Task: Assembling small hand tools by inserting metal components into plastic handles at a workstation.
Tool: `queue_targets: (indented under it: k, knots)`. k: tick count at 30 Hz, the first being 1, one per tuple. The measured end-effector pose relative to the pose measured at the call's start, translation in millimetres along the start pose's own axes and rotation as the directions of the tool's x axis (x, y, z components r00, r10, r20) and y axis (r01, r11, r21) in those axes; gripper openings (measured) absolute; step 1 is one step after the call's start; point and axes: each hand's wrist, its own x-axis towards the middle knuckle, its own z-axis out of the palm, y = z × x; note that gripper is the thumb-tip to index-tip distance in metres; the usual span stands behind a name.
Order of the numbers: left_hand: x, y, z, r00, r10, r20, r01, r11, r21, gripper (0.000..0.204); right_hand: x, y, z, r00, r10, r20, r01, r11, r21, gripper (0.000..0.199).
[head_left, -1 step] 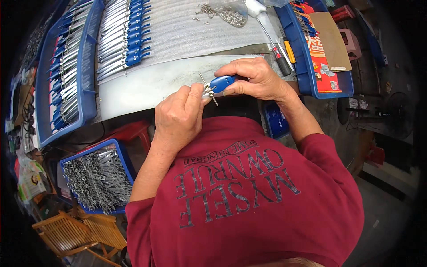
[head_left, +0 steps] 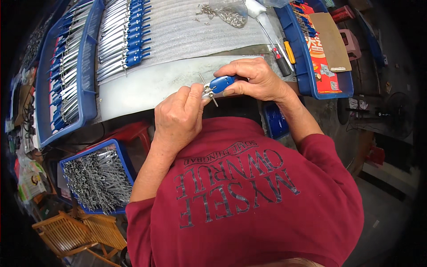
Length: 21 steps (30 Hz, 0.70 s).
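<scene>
Over the near edge of the worktable, my left hand (head_left: 179, 115) and my right hand (head_left: 253, 79) hold one small metal part with a blue plastic cover (head_left: 221, 83) between them. My left fingers are closed around its silvery end, which they mostly hide. My right thumb and fingers pinch the blue end from both sides. A thin metal pin crosses the part between my hands and sticks out both ways. To the left on the table lies a row of similar parts (head_left: 134, 58), with silvery shafts and blue ends.
A blue tray (head_left: 89, 80) of similar parts stands at far left. Below it, a blue bin (head_left: 126, 164) holds many grey metal pieces. Loose screws and a bag of screws (head_left: 232, 18) lie at the back. Screwdrivers (head_left: 282, 64) rest beside the right-hand blue tray (head_left: 313, 84).
</scene>
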Motion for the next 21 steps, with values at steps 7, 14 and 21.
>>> queue_targets:
  k: [7, 14, 21]
  knots:
    - [-0.7, 1.9, 2.8, 0.999, -0.048, -0.012, 0.048, 0.999, 0.002, 0.023, -3.4, 1.8, 6.8, 0.998, 0.023, -0.060, -0.023, 1.000, -0.011, 0.030]
    - [2.1, 0.4, 0.0, 0.999, -0.039, 0.033, 0.040, 0.999, -0.015, 0.023, -0.2, 3.9, 1.1, 1.000, 0.025, -0.009, -0.025, 0.999, 0.037, 0.030]
    - [2.6, 0.5, -1.2, 0.999, -0.045, 0.032, 0.045, 0.999, -0.012, 0.022, 0.1, 5.4, 2.6, 1.000, 0.017, -0.016, -0.016, 0.997, 0.081, 0.030]
